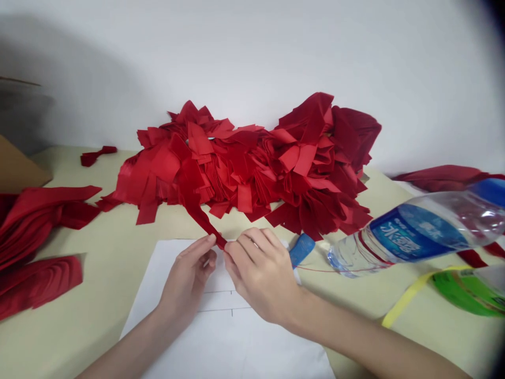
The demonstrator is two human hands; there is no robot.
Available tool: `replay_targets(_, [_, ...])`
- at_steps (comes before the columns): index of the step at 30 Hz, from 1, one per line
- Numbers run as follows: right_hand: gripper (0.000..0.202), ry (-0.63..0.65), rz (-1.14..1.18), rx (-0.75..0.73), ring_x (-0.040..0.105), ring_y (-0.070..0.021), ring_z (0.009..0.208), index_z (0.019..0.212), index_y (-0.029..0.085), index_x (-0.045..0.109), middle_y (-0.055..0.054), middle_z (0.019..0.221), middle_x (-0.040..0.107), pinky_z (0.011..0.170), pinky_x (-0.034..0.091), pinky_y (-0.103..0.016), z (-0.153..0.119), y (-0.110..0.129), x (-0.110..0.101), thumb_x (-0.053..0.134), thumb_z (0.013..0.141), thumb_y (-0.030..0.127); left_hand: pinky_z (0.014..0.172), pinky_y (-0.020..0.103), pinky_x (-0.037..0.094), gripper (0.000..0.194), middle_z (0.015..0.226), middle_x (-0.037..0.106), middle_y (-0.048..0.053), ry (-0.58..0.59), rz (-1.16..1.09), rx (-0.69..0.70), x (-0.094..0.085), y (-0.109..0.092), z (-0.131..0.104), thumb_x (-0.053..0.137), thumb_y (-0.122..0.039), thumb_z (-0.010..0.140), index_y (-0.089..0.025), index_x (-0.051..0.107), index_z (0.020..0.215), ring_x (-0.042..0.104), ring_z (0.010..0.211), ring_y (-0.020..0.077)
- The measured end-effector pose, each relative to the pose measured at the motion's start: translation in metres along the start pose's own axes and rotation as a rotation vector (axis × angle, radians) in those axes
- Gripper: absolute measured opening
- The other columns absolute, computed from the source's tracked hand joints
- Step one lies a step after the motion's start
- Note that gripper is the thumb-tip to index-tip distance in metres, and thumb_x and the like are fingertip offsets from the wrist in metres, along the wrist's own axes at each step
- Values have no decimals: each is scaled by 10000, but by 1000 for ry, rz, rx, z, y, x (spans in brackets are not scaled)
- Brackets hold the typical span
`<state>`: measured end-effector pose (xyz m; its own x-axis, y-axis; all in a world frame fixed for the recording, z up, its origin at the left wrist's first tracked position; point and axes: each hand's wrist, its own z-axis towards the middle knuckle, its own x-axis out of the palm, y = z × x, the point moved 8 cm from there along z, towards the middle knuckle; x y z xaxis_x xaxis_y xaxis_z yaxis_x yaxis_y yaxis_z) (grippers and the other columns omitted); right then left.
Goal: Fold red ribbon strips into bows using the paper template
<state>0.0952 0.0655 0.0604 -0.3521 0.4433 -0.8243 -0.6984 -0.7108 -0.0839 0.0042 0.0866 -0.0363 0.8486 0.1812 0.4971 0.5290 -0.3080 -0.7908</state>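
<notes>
My left hand (pixel 187 276) pinches a red fabric strip (pixel 201 217) between thumb and fingertips. Close beside it, my right hand (pixel 262 273) has its fingers curled over the strip's near end, which they partly hide. The strip runs up and away from my hands toward a large heap of red fabric strips (pixel 244 163). Beneath both hands lies a white paper sheet (pixel 240 352) with thin ruled lines and short tick marks. A blue object (pixel 302 249), partly behind my right hand, sits at the sheet's far right edge.
On the right, a clear plastic bottle (pixel 418 231) with a blue label lies tilted, red thread wound round it. Near it are a yellow tape (pixel 408 297) and a green package (pixel 469 292). Stacked red strips (pixel 43 279) lie left, by a cardboard box (pixel 19 168). A white wall (pixel 252 58) stands behind.
</notes>
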Motion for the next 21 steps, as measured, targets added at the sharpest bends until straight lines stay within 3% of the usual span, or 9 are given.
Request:
replay_targets(7, [142, -187, -129, -243, 462, -174, 645, 751, 131, 588, -41, 682, 560, 556, 316, -315, -7, 21, -12, 472, 829, 106, 459, 168, 374, 278, 552, 381, -52, -30, -102, -97, -2, 4, -2, 657, -288, 742, -177, 461, 580, 356, 519, 75])
replay_targets(9, [175, -128, -142, -259, 473, -169, 643, 880, 110, 611, -50, 718, 576, 547, 328, -310, -9, 18, -10, 436, 860, 111, 446, 164, 368, 288, 543, 384, -55, -38, -117, -104, -5, 4, -1, 669, -289, 732, -175, 460, 570, 345, 498, 67])
replay_targets(12, [292, 47, -125, -147, 501, -179, 689, 1073, 62, 566, -81, 796, 594, 574, 375, -312, -11, 1, -1, 357, 868, 57, 421, 156, 350, 270, 554, 397, -60, -65, -113, -83, -11, 0, 2, 693, -291, 711, -175, 482, 589, 337, 483, 59])
replay_targets(14, [295, 74, -146, -119, 507, -184, 684, 1036, 61, 577, -86, 786, 590, 567, 384, -317, -14, -3, -1, 341, 859, 32, 410, 153, 340, 244, 564, 399, -64, -79, -116, -61, -13, -3, 4, 704, -287, 701, -175, 506, 613, 342, 482, 55])
replay_targets(17, [222, 32, -168, -223, 517, -186, 675, 935, 77, 600, -79, 779, 594, 558, 379, -321, -22, 8, -5, 395, 857, 47, 412, 149, 335, 230, 569, 388, -66, -63, -139, -26, -12, -8, 6, 703, -273, 706, -171, 516, 618, 357, 495, 52])
replay_targets(19, [154, 21, -37, -230, 516, -176, 663, 810, 114, 596, -58, 730, 587, 561, 379, -312, -25, 11, -9, 455, 870, 126, 420, 148, 334, 221, 568, 391, -62, -38, -130, -6, -10, -13, 6, 674, -274, 737, -170, 518, 621, 361, 503, 55])
replay_targets(21, [164, 15, 214, -91, 522, -170, 693, 731, 150, 556, -43, 715, 585, 605, 407, -309, -23, -1, -14, 505, 869, 223, 424, 149, 329, 211, 562, 397, -56, 9, -105, 9, -7, -17, 7, 625, -274, 781, -168, 530, 626, 351, 498, 57])
